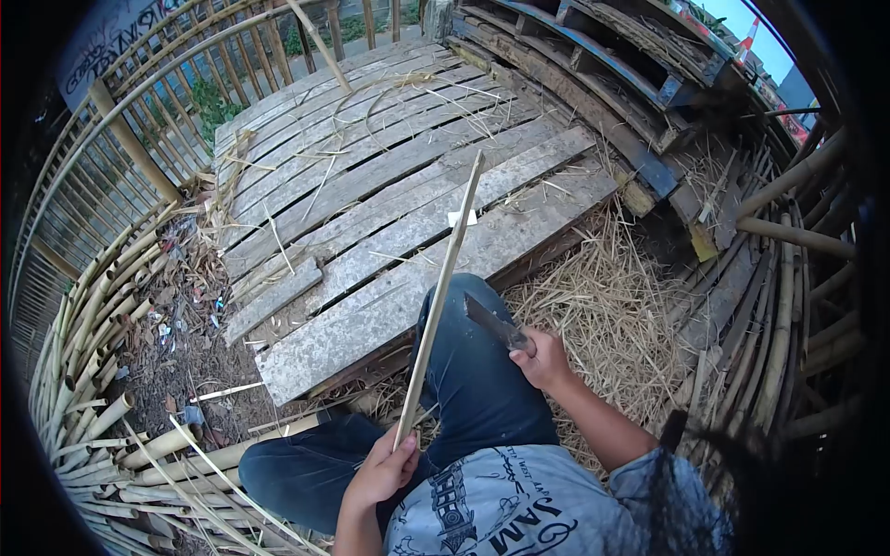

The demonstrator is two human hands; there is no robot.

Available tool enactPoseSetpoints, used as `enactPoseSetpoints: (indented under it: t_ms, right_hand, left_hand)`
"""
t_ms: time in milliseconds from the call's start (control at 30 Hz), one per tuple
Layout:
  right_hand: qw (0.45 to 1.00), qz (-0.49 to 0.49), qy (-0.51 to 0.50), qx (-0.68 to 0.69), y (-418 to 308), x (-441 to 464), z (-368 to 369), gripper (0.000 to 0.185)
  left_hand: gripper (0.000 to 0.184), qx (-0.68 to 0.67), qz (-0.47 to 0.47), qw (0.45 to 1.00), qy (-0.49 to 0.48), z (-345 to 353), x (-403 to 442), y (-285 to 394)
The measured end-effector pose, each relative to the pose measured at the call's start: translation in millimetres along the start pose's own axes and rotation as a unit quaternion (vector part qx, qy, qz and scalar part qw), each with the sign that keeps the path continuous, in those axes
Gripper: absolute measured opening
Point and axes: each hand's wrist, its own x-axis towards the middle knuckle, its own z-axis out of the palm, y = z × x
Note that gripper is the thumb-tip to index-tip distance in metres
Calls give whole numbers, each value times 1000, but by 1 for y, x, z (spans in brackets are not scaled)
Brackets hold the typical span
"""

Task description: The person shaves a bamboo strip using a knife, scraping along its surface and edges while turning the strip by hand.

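Many bamboo poles (88,408) lie in a big curved pile on the far left, below a bamboo fence (139,139). Next comes the ground (167,371), brown and messy, with dry leaves and bits of trash. A short board (275,298) lies on the near left part of a low wooden platform (371,269). The platform is made of long gray boards with dark gaps between them, and thin dry strips are spread on top. The person's left leg (297,463) is folded down low. The left hand (385,468) is closed around the bottom part of a long bamboo strip (432,332), with the thumb pressed on it. The strip leans up and a little to the right, and its top end is over the platform. A small white piece (462,219) shows right by the strip. The right leg (487,371) is bent with the knee up. Over that knee is a knife (496,324) with a dark blade. Its tip points up and left, near the strip but not touching it. The right hand (542,360) is wrapped tight around the knife's handle. To the right is a heap of straw (612,334). Old pallets (603,79) are stacked above it. More poles and sticks (769,324) fill the far right.
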Motion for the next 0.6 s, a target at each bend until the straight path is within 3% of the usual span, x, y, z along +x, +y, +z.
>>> enactPoseSetpoints:
  t_ms: [33, 100, 333, 400, 600]
  right_hand:
    - [1000, -12, -19, -12, -4, -1, -3, 61]
    - [999, -28, -26, -27, -9, 7, -7, 61]
    - [994, -15, -95, -53, -2, 22, -8, 68]
    - [996, -28, -71, -46, 0, 20, -5, 71]
    - [998, 45, -45, -7, -7, 18, -3, 76]
  left_hand:
    - [15, 4, 3, 1000, -10, 6, 20, -1]
    - [18, 158, 50, 986, 2, 15, 57, 3]
    - [17, 279, 103, 954, 40, 40, 67, 8]
    - [20, 320, 136, 935, 66, 42, 61, 4]
    - [15, 302, 48, 949, 70, 28, 12, -23]
